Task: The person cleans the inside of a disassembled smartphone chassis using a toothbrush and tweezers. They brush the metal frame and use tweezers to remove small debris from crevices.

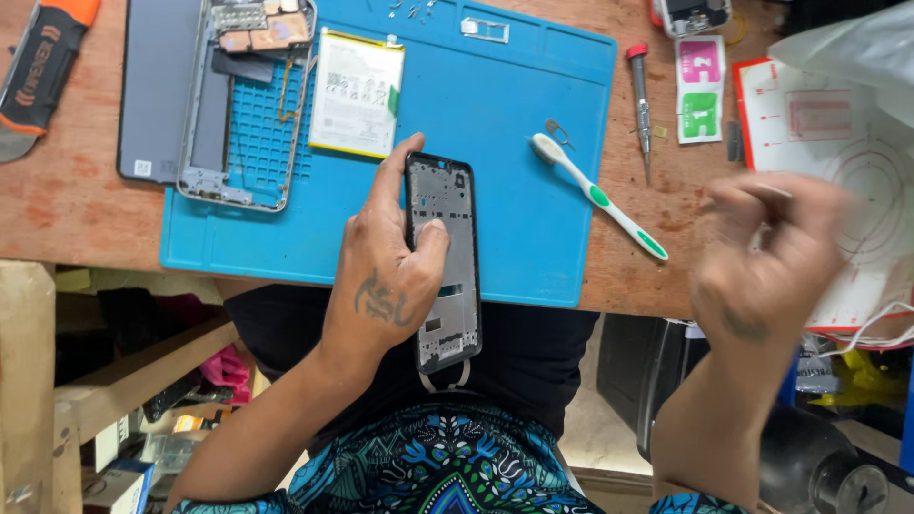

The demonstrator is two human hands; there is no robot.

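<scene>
My left hand (386, 271) grips an opened phone screen frame (444, 266), black-edged with a grey metal inner plate, held over the near edge of the blue work mat (514, 124). My thumb rests on the plate's middle. My right hand (762, 252) is blurred by motion off the mat's right side, fingers curled; whether it pinches something small I cannot tell. A white and green toothbrush (600, 198) lies on the mat between the hands.
A white battery (356, 93) and a phone mid-frame (243, 95) lie on the mat's far left, beside a grey back cover (152, 86). A red-capped screwdriver (641, 95), pink and green stickers (700, 90), a white sheet (838, 143) and an orange-black tool (43, 62) sit on the wooden table.
</scene>
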